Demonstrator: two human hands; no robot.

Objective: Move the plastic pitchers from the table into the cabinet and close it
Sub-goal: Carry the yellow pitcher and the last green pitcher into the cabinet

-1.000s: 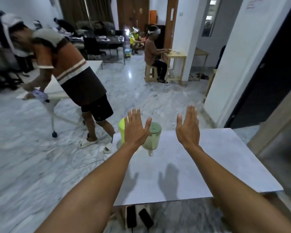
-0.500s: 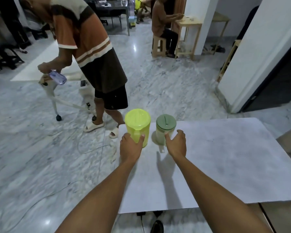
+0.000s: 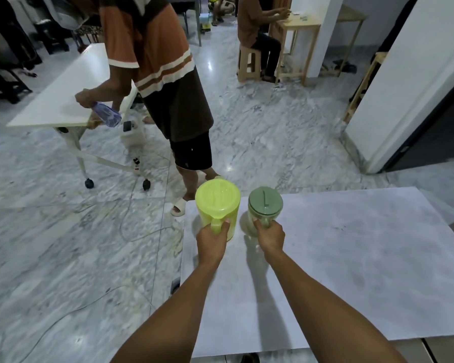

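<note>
Two plastic pitchers stand at the far left corner of the grey table (image 3: 351, 258). The bright yellow-green pitcher (image 3: 217, 203) with a matching lid is on the left; my left hand (image 3: 212, 242) is closed around its handle. To its right is a smaller clear pitcher with a dull green lid (image 3: 265, 204); my right hand (image 3: 270, 237) grips its handle. Both pitchers appear upright on the tabletop. No cabinet is clearly in view.
A person in an orange striped shirt (image 3: 163, 74) stands just beyond the table's far left corner, bent over a white wheeled table (image 3: 60, 98). Cables (image 3: 131, 231) trail on the marble floor at left. A white wall corner (image 3: 393, 100) stands at right; another person sits on a stool (image 3: 249, 64) at the back.
My hands dropped from raised and open to the pitchers and closed around the two handles. My view tilted down and moved closer to the table.
</note>
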